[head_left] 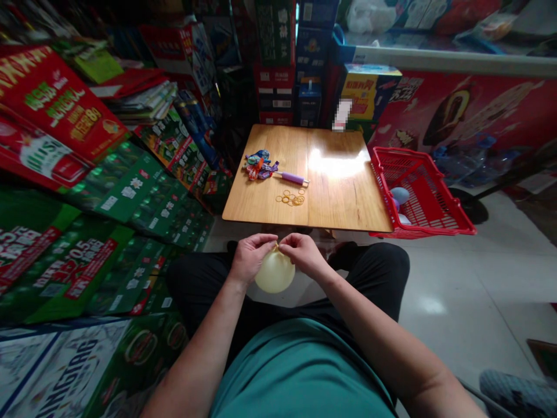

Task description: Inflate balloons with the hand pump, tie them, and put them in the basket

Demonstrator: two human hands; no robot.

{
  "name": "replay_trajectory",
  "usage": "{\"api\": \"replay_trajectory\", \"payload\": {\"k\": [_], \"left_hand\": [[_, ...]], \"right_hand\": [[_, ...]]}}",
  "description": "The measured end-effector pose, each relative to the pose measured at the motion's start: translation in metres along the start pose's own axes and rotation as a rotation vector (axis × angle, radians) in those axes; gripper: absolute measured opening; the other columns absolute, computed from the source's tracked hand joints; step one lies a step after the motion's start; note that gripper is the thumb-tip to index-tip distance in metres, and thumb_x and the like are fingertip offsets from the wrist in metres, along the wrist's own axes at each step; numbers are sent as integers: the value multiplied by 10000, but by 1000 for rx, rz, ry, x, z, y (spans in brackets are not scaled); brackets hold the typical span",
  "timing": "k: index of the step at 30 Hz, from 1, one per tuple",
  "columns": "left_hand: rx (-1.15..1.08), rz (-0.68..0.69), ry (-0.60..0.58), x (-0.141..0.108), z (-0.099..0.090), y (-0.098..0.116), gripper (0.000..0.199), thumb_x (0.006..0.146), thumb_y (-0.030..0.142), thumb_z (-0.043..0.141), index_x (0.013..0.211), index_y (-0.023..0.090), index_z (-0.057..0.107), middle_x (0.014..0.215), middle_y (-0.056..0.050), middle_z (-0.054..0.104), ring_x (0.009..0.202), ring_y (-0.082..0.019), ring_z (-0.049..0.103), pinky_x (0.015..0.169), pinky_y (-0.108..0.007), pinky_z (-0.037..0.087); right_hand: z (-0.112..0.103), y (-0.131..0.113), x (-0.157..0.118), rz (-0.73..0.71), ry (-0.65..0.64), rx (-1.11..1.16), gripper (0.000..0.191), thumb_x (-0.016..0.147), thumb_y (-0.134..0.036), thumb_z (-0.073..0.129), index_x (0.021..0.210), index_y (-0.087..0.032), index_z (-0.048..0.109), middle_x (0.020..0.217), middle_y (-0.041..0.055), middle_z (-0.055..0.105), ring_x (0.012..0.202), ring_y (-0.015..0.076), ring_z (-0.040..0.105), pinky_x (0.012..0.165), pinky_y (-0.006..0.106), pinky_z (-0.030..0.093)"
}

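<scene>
A small inflated pale yellow balloon hangs neck-up between my hands, over my lap and just short of the table. My left hand pinches its neck from the left, fingers closed. From the right, my right hand is closed on the neck too, its fingertips close to the left ones. A bit of yellow shows between the fingertips; whether it is the neck or a rubber band I cannot tell. On the wooden table lie yellow rubber bands, a purple pump and a pile of wrapped or uninflated colourful pieces.
A red basket with several balloons stands at the table's right side. Stacked green drink cartons line the left. Behind the table are more boxes and a red-fronted freezer.
</scene>
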State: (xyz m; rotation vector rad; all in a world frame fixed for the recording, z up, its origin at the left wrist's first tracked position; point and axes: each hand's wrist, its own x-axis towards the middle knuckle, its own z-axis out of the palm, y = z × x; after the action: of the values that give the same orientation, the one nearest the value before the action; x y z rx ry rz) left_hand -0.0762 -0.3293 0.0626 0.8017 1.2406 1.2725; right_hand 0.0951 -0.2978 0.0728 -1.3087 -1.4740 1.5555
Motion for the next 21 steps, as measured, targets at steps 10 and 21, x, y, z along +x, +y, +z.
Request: {"api": "replay_trajectory", "payload": {"k": [10,21], "left_hand": [[173,220,197,6,-1,22,391,750,433,900,1031,185,790,1051,-109,773,965,-257,709,793,-311,551],[-14,-176,-92,2,37,14,518,879,621,740,1148,179,712,1051,-101,750,968,-255,721,654,-266,534]], "right_hand": [[-25,3,6,-14,234,360,178,749,-353,763,741,-198,676,625,-25,560,532,108,417,516,253,328],[-87,6,6,-2,416,663,256,663,-351,810,741,-186,631,587,-57,506,518,83,377,482,229,265]]}}
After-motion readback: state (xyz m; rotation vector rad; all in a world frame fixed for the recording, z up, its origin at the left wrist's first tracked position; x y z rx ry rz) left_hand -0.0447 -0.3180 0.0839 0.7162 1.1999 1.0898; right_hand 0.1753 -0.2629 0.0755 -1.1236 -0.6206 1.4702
